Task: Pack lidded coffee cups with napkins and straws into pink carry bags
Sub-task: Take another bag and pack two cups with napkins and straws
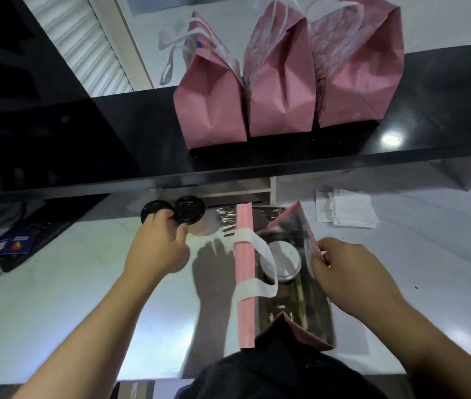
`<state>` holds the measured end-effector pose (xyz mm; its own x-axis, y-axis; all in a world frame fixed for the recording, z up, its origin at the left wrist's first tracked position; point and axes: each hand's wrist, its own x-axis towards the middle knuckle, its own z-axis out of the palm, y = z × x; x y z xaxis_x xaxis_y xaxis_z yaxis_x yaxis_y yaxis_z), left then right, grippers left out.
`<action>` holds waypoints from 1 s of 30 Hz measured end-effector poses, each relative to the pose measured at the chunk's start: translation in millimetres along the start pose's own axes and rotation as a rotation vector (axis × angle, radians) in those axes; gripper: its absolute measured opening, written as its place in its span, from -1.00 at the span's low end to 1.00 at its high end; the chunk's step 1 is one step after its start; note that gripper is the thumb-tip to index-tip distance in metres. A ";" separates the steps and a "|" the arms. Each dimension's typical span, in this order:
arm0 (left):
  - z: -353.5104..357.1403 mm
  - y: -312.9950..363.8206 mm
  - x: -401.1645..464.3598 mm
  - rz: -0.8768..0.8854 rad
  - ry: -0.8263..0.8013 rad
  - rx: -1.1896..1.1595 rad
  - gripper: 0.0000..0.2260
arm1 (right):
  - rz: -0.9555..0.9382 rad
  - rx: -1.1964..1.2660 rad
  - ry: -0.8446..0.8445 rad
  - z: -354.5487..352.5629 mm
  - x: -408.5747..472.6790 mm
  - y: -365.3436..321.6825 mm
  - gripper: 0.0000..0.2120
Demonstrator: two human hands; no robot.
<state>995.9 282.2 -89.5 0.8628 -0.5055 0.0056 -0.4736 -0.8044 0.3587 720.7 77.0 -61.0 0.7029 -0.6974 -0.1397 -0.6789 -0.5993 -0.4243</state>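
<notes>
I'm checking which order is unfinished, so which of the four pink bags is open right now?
The bag on the white counter, mouth held open by the right hand. The three bags on the black shelf stand folded shut.

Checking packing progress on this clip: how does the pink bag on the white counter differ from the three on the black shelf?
The counter bag stands with its mouth open, a lidded cup visible inside; the three shelf bags have their tops drawn together, contents hidden. The right hand pinches the counter bag's rim; nothing touches the shelf bags. All four are pink paper bags with white handles.
</notes>
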 end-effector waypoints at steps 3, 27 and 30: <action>13.8 -39.4 -3.2 -0.150 -0.040 0.081 -0.52 | -0.014 -0.031 -0.009 1.3 0.0 -3.4 -0.78; -28.8 -44.7 -36.4 -0.093 -0.021 -0.086 -0.33 | -0.017 -0.061 0.003 4.6 -2.4 -9.9 -0.77; -71.7 -19.5 -46.0 0.064 0.128 -0.123 -0.19 | -0.015 -0.035 -0.008 4.2 -2.7 -11.1 -0.80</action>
<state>978.1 343.5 -29.8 0.8509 -0.5039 0.1482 -0.5097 -0.7237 0.4652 727.2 87.2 -59.6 0.7148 -0.6850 -0.1406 -0.6750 -0.6233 -0.3949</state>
